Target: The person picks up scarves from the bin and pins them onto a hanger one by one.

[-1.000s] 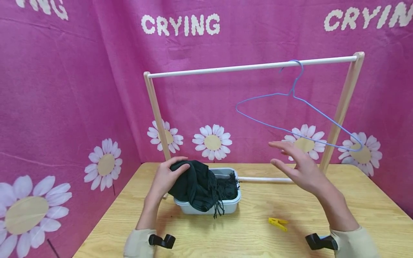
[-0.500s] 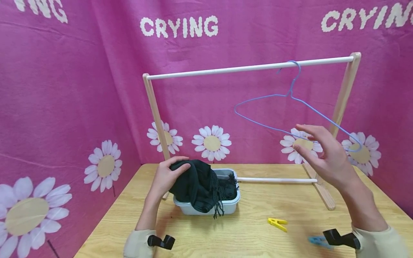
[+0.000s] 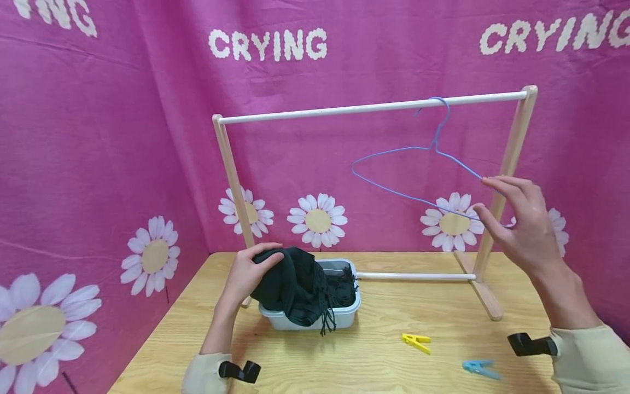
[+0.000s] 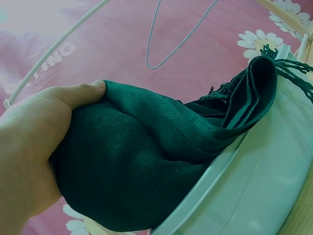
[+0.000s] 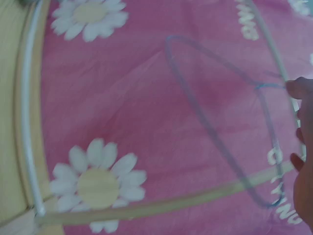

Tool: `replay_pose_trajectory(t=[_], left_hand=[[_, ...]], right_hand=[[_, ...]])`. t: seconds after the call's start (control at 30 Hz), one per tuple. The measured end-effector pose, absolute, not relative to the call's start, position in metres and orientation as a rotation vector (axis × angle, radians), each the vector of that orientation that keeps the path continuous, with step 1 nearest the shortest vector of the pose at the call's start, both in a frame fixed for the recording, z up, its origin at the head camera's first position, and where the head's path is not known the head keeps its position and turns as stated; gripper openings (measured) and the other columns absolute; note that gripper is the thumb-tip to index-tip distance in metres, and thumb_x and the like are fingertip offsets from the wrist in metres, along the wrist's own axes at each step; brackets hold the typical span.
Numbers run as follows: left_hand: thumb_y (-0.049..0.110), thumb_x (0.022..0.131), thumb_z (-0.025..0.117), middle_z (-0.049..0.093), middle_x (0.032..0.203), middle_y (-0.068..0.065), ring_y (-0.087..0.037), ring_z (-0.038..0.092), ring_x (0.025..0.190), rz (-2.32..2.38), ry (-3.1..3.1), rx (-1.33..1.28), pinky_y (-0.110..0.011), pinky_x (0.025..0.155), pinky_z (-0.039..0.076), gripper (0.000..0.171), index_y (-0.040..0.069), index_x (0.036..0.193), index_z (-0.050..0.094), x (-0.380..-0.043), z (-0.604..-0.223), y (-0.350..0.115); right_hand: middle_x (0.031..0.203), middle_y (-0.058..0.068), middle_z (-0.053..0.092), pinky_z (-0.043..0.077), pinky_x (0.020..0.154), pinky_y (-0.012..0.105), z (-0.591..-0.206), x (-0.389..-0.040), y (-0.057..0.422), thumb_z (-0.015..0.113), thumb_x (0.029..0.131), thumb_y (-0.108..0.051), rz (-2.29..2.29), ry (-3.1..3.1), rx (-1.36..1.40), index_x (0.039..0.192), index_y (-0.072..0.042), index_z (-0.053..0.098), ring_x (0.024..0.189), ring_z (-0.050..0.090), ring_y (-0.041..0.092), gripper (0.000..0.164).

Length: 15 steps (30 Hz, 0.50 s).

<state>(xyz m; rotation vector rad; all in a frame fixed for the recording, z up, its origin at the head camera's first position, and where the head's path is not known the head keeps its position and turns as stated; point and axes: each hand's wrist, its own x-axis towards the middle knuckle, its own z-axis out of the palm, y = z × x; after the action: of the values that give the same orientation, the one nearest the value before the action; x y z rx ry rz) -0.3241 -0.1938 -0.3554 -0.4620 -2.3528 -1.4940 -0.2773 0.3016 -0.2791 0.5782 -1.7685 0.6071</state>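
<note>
A black scarf (image 3: 295, 287) with tasselled ends lies bunched in a pale grey bin (image 3: 315, 322). My left hand (image 3: 245, 272) grips its left end, thumb over the cloth. Part of the scarf drapes across the bin's front rim (image 4: 195, 192), as the left wrist view shows. A blue wire hanger (image 3: 435, 143) hangs by its hook from the white rail (image 3: 325, 111). My right hand (image 3: 528, 230) is at the hanger's right end, thumb and fingers spread apart and holding nothing. In the blurred right wrist view, the hanger (image 5: 206, 122) stands beyond the fingers.
A yellow clothespin (image 3: 416, 342) and a blue clothespin (image 3: 480, 368) lie on the wooden table (image 3: 374, 361). The rack's wooden post (image 3: 514, 137) rises behind my right hand, and its lower bar (image 3: 418, 277) runs behind the bin. Pink flowered cloth encloses the back and sides.
My right hand has moved right and up to the hanger's right end, uncovering the blue clothespin. The left hand keeps its grip on the scarf. The head view has shifted slightly.
</note>
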Motion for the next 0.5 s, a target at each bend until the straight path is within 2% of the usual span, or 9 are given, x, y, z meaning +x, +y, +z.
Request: replay_pose_trajectory(t=[0.1,0.23,0.37,0.47,0.5], left_hand=[[0.04,0.088,0.074,0.073,0.112,-0.004,-0.024,0.061,0.101,-1.502,-2.356,-0.469,-0.036,0.089,0.052,0.033,0.023,0.117,0.073,-0.324,-0.357,-0.196],[0.041,0.089,0.073,0.072,0.114,-0.005,-0.025,0.06,0.103,-1.506,-2.373,-0.475,-0.037,0.09,0.052,0.036,0.023,0.119,0.072,-0.324,-0.358,-0.196],[0.042,0.089,0.073,0.072,0.114,-0.004,-0.025,0.059,0.103,-1.502,-2.374,-0.487,-0.039,0.091,0.053,0.036,0.023,0.12,0.072,-0.325,-0.357,-0.196],[0.042,0.089,0.073,0.072,0.114,-0.002,-0.023,0.06,0.104,-1.5,-2.362,-0.504,-0.039,0.091,0.053,0.034,0.023,0.118,0.073,-0.325,-0.358,-0.196],[0.041,0.089,0.073,0.072,0.114,-0.002,-0.022,0.061,0.104,-1.498,-2.358,-0.507,-0.038,0.091,0.053,0.034,0.023,0.117,0.073,-0.325,-0.358,-0.196]], right_hand=[[0.121,0.03,0.058,0.027,0.108,0.015,-0.287,-0.287,0.311,0.056,0.092,-0.063,0.572,-1.752,0.57,0.125,0.004,0.064,0.114,0.05,0.041,0.075],[0.125,0.028,0.056,0.026,0.106,0.012,-0.298,-0.293,0.321,0.054,0.086,-0.074,0.57,-1.802,0.5,0.131,-0.001,0.061,0.117,0.048,0.043,0.086],[0.128,0.027,0.053,0.027,0.103,0.016,-0.304,-0.293,0.328,0.051,0.08,-0.082,0.543,-1.868,0.451,0.137,-0.007,0.058,0.117,0.047,0.047,0.095],[0.129,0.028,0.052,0.03,0.094,0.014,-0.307,-0.292,0.33,0.049,0.081,-0.082,0.511,-1.902,0.412,0.141,-0.01,0.055,0.114,0.049,0.045,0.094],[0.129,0.028,0.052,0.031,0.088,0.012,-0.308,-0.292,0.331,0.055,0.083,-0.077,0.509,-1.915,0.391,0.142,-0.011,0.053,0.11,0.051,0.042,0.089]])
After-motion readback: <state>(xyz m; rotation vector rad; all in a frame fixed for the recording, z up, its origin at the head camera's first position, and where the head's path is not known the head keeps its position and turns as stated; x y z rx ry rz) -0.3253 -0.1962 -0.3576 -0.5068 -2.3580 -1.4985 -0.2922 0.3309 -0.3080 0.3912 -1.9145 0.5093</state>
